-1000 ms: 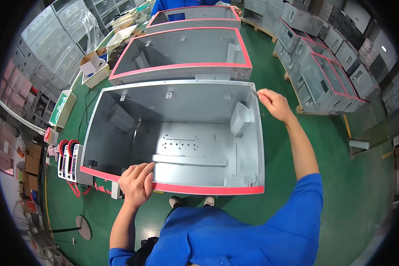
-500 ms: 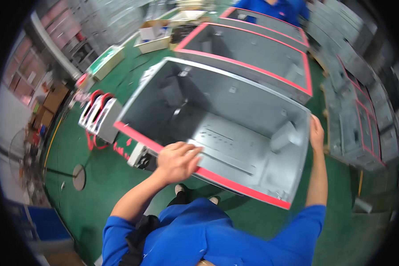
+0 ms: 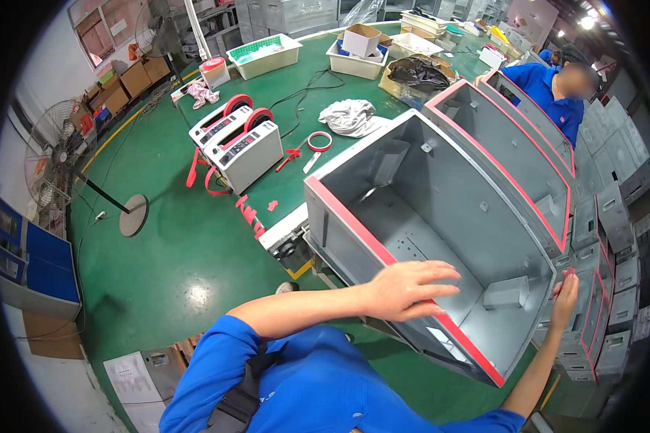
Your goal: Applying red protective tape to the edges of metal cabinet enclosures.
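Note:
A large grey metal box (image 3: 440, 216), open at the top, stands before me, tilted in view. Red tape (image 3: 354, 234) runs along its near rim, while its far and left rims show bare metal. My left hand (image 3: 408, 289) lies across the near rim with its fingers stretched out, on or just over the tape. At the box's right corner is my right hand (image 3: 565, 299), its fingers closed together. A small red bit shows at its fingertips, too small to make out. The box's inside holds a light metal bracket (image 3: 507, 293).
More red-edged boxes (image 3: 505, 155) stand behind, with a co-worker in blue (image 3: 549, 90) beside them. On the green surface are two tape dispensers (image 3: 249, 155), a red tape roll (image 3: 319, 141), a white cloth (image 3: 350, 117) and bins (image 3: 265, 58). A standing fan (image 3: 61, 155) is left.
The view has swung right, so the box sits farther right and looks turned. My left hand has slid along the near rim towards the right. My right hand remains at the right side.

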A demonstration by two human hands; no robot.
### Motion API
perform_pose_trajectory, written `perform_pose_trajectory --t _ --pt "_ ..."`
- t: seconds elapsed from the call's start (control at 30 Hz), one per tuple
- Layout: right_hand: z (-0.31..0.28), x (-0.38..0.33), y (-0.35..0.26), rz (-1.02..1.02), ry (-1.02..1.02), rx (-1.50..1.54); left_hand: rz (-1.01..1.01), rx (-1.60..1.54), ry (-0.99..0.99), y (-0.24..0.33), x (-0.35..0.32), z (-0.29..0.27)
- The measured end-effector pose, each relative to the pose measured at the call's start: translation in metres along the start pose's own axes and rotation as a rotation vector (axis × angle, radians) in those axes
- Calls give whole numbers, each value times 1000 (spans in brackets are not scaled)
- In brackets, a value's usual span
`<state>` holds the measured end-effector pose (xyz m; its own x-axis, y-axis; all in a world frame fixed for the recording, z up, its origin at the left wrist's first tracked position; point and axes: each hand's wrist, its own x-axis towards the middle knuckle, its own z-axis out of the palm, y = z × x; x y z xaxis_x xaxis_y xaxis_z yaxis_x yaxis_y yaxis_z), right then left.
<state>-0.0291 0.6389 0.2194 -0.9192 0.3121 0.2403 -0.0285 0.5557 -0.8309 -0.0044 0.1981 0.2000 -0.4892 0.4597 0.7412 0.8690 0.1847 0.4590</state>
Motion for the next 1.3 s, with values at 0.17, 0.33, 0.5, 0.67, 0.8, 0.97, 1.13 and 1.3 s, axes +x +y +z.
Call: perform_pose_trajectory --t 0.17,0.33,0.5,0.67,0.8,0.97,1.13,1.3 --pt "170 -140 -190 -133 -298 204 -385 -688 -22 6 -38 -40" --pt "310 -186 -253 -129 -421 448 -556 -891 -9 -24 -77 -111" --pt "395 -176 -286 -318 -237 203 -924 -1125 8 -101 -126 -170" --pt "394 -152 -289 -531 -41 -292 -1213 -716 150 -238 -209 -179" --pt "397 -88 -300 -555 -165 -515 -1393 -668 100 -308 -259 -176" --pt "427 36 -250 -551 -209 -708 -1462 -621 256 -330 -277 -172" --pt "450 99 -221 -313 -263 -810 -1493 -576 312 -331 -287 -176" --pt "419 94 -197 -350 -231 -878 -1138 231 120 -327 -294 -164"
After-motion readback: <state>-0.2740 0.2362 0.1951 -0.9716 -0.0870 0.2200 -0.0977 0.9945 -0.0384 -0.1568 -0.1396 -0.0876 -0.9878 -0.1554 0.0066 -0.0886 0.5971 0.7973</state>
